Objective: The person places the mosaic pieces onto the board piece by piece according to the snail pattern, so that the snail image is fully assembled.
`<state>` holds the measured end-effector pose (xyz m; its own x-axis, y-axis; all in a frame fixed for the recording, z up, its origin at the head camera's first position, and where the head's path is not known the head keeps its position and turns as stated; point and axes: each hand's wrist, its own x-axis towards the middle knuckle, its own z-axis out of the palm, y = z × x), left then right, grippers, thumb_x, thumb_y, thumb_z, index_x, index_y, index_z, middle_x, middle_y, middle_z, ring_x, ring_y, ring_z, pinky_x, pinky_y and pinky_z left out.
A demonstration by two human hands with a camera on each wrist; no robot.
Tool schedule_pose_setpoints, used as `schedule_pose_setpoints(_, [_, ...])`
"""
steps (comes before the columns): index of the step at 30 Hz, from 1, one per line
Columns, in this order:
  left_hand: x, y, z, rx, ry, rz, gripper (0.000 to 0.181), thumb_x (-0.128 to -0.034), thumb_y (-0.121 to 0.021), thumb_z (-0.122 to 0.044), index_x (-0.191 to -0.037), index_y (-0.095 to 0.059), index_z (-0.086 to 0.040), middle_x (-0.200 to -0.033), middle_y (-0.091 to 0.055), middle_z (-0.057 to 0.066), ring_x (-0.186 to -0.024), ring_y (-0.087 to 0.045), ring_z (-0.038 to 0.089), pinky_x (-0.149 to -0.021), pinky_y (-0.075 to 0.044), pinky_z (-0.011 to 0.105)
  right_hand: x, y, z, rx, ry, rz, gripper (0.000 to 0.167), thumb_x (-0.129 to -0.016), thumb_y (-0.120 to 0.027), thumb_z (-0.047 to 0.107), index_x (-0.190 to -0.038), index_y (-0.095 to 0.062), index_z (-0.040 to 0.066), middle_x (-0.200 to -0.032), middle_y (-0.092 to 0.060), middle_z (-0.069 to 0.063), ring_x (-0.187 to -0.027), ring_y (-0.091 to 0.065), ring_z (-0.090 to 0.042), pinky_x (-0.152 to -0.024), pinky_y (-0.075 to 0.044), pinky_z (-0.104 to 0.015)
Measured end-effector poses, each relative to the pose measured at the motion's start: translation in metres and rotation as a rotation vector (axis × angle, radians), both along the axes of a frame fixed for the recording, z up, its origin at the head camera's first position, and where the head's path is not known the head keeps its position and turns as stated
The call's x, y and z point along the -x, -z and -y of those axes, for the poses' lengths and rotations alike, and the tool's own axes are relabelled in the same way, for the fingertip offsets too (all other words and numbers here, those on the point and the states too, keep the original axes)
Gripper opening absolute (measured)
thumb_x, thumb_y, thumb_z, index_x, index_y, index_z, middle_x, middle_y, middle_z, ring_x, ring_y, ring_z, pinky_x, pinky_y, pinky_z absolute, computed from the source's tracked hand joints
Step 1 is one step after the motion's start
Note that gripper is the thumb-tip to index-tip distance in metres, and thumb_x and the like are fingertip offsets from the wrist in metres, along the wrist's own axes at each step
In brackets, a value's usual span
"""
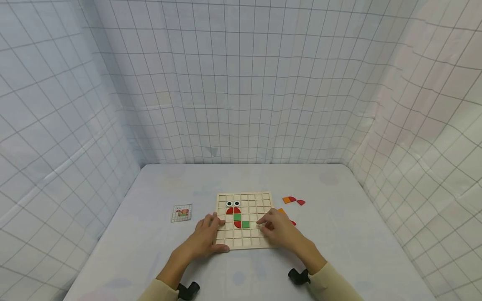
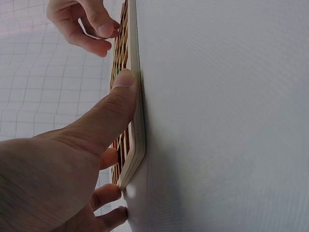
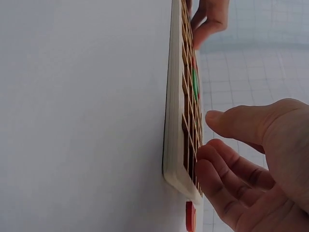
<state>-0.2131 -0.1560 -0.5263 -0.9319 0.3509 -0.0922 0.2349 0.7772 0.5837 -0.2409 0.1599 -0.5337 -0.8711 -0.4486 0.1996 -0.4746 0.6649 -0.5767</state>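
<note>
A pale wooden grid board point(image 1: 244, 245) lies on the table. Two eye tiles point(image 1: 233, 203) sit on its upper left part, above red curved pieces point(image 1: 230, 211) and two green squares point(image 1: 245, 224). My left hand point(image 1: 205, 238) rests at the lower left corner; in the left wrist view its thumb point(image 2: 108, 113) presses the near edge, other fingers at the side. My right hand point(image 1: 280, 230) is over the board's right part, fingers bent toward the thumb. In the right wrist view a gap shows between thumb and fingers point(image 3: 212, 162), nothing visible there.
A small printed card point(image 1: 181, 213) lies left of the board. On the right are orange point(image 1: 286, 200) and red pieces point(image 1: 301, 202), with more partly behind my right hand. Gridded white cloth point(image 1: 241, 104) surrounds the table at the back and sides.
</note>
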Motion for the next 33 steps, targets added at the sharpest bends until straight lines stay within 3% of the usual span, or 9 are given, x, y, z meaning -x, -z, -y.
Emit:
schedule_pose_setpoints(6, [-0.001, -0.001, 0.0, -0.001, 0.004, 0.002, 0.086, -0.0923, -0.101, -0.039, -0.159, -0.06, -0.004, -0.18, -0.036, 0.036, -0.159, -0.042, 0.061, -0.132, -0.04, 0.078, -0.005, 0.0, -0.034, -0.01, 0.04, -0.034, 0.016, -0.1, -0.086, 0.001, -0.113, -0.089, 0.008, -0.103, -0.075, 0.001, -0.088, -0.067, -0.009, -0.076, -0.058, -0.022])
schedule_pose_setpoints(18, [0.0, 0.001, 0.001, 0.001, 0.006, 0.003, 0.087, -0.0925, -0.1, -0.041, -0.16, -0.059, -0.003, -0.181, -0.035, 0.036, -0.16, -0.041, 0.062, -0.132, -0.039, 0.079, -0.017, 0.001, -0.093, -0.105, 0.213, 0.089, 0.021, -0.095, -0.098, 0.015, -0.113, -0.088, 0.019, -0.104, -0.074, 0.007, -0.082, -0.055, -0.006, -0.073, -0.05, -0.022])
schedule_pose_setpoints(24, [-0.001, 0.001, 0.001, 0.004, 0.002, 0.011, 0.087, -0.0925, -0.1, -0.04, -0.16, -0.059, -0.003, -0.183, -0.033, 0.036, -0.162, -0.039, 0.062, -0.133, -0.039, 0.079, -0.019, 0.004, -0.108, -0.113, 0.187, 0.126, 0.026, -0.092, -0.102, 0.019, -0.113, -0.086, 0.02, -0.107, -0.073, 0.006, -0.083, -0.055, -0.007, -0.072, -0.05, -0.022])
schedule_pose_setpoints(33, [-0.001, 0.002, 0.001, -0.01, 0.017, -0.006, 0.088, -0.0928, -0.1, -0.039, -0.16, -0.059, -0.001, -0.182, -0.033, 0.038, -0.162, -0.039, 0.064, -0.131, -0.038, 0.082, -0.018, 0.003, -0.111, -0.085, 0.136, 0.153, 0.023, -0.094, -0.099, 0.014, -0.112, -0.085, 0.018, -0.102, -0.072, 0.006, -0.084, -0.057, -0.005, -0.073, -0.054, -0.02])
